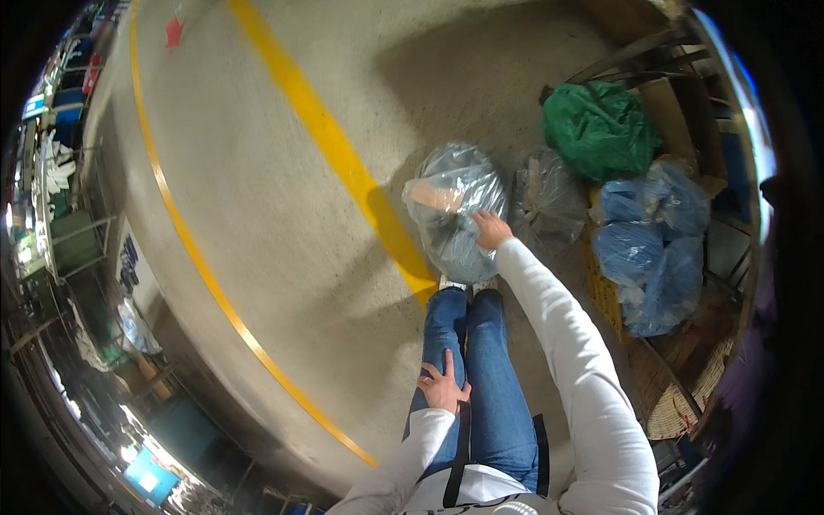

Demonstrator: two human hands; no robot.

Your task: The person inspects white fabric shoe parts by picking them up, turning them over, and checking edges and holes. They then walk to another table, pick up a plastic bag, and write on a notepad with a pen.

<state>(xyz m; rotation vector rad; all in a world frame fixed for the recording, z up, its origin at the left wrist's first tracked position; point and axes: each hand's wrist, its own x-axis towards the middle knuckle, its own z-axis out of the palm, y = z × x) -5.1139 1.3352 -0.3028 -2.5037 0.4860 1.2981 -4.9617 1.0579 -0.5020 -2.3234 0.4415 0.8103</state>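
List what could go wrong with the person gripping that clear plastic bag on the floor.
1. The right hand grips the clear bag one-handed at its top, while the left hand rests on the thigh; thin plastic might tear or slip.
2. The bag sits right at the shoes, so it could trip the person.
3. A grey bag crowds it and may get dragged along.

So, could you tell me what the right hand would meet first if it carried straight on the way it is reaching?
The right hand is already at the clear plastic bag in front of the feet, so the bag comes first; whether the fingers actually grip it is unclear.
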